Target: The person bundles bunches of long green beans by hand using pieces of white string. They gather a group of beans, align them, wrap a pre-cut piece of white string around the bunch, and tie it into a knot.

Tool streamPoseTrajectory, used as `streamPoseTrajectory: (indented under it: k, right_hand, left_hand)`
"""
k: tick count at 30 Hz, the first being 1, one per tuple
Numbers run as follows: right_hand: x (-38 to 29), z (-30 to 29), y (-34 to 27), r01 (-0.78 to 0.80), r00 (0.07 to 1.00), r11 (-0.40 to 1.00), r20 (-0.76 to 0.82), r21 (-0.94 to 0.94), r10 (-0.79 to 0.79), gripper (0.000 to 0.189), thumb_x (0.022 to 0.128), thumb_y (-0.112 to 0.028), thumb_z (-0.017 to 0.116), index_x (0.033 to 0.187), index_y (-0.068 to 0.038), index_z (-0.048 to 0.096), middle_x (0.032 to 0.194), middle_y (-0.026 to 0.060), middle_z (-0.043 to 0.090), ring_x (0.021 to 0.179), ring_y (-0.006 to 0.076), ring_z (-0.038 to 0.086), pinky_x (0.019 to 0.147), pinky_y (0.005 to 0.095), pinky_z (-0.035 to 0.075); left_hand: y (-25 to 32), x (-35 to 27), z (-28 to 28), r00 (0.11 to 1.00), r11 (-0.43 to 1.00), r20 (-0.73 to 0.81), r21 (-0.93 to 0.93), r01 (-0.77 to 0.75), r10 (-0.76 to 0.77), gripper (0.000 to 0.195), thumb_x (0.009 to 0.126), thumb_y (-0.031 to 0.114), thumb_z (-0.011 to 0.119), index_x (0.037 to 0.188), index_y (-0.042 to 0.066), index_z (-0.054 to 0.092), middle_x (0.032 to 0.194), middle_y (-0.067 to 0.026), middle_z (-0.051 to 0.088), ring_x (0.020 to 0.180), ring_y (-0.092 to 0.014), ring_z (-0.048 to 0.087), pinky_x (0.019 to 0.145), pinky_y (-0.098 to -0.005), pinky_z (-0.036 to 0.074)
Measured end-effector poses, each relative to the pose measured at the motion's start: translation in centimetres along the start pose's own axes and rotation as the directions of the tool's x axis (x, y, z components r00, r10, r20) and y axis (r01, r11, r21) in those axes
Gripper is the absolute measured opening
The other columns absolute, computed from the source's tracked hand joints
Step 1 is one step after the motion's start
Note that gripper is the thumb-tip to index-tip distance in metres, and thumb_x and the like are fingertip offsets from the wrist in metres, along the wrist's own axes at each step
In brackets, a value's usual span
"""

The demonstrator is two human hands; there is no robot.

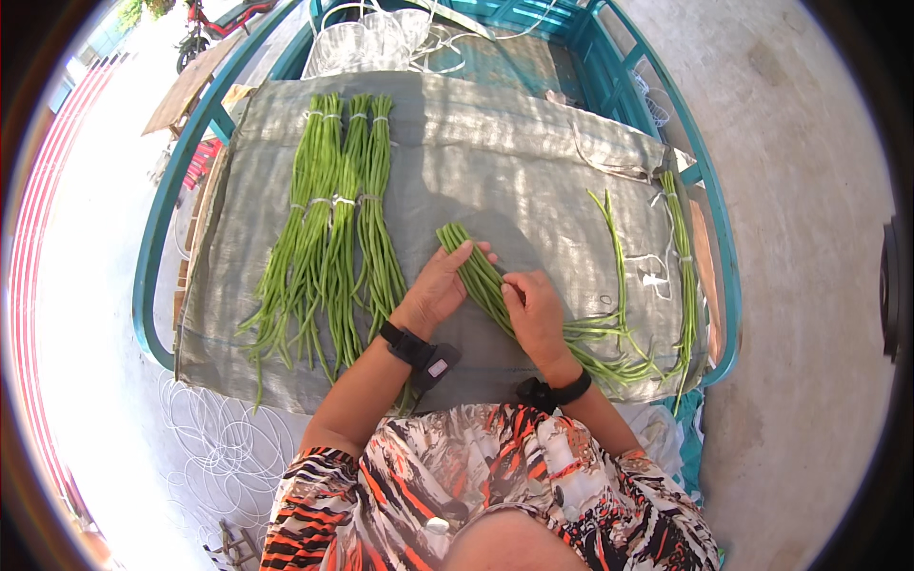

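Observation:
My left hand [439, 285] is closed around the upper part of a bunch of long green beans [480, 277]. Against the same bunch, further down, my right hand [534, 314] has its thumb and fingers bent; whether they pinch a bean is hard to tell. The loose ends of the bunch fan out to the lower right. Several tied bundles of long beans [343, 235] lie side by side at the left, bound with white ties. Two or so loose beans [618, 257] lie right of my hands. Beyond them, a thin tied bundle [684, 264] lies near the right edge.
Grey woven cloth [485, 171] covers the surface inside a teal metal cart frame [725, 285]. White string [668, 260] lies near the thin bundle. White strapping [443, 53] and clear bags lie in the cart bed beyond. Coils of white cord [221, 435] are on the ground at the left.

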State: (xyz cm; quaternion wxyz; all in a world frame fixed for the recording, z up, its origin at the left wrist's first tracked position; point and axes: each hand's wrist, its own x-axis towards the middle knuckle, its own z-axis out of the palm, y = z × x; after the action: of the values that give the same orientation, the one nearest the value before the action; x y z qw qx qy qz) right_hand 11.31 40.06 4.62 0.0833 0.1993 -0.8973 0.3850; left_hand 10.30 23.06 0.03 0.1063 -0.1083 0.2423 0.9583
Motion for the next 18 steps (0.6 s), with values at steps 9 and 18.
streamPoseTrajectory:
  k: [9,18]
  right_hand:
    - [-0.1,0.0,0.2,0.059,0.998,0.995,0.004,-0.078,-0.059,0.010,0.082,-0.014,0.060,0.091,-0.009,0.063,0.083,0.0101,0.056,0.080,0.0307,0.057,0.068,0.0405,0.046]
    - [-1.8,-4.8,0.3,-0.039,0.998,0.996,0.043,-0.086,0.043,0.009,0.085,-0.015,0.060,0.091,-0.008,0.064,0.085,0.0091,0.063,0.073,0.0283,0.061,0.064,0.0364,0.048]
  left_hand:
    - [-0.2,0.2,0.1,1.000,0.999,-0.007,-0.037,0.006,-0.006,0.012,0.093,0.015,0.056,0.102,0.007,0.055,0.093,-0.0033,0.061,0.089,-0.019,0.061,0.082,-0.0354,0.053]
    - [-0.3,-0.2,0.0,0.999,0.999,-0.041,-0.027,0.019,-0.020,0.006,0.093,0.013,0.054,0.096,0.008,0.053,0.087,-0.0020,0.059,0.084,-0.018,0.060,0.082,-0.0372,0.053]
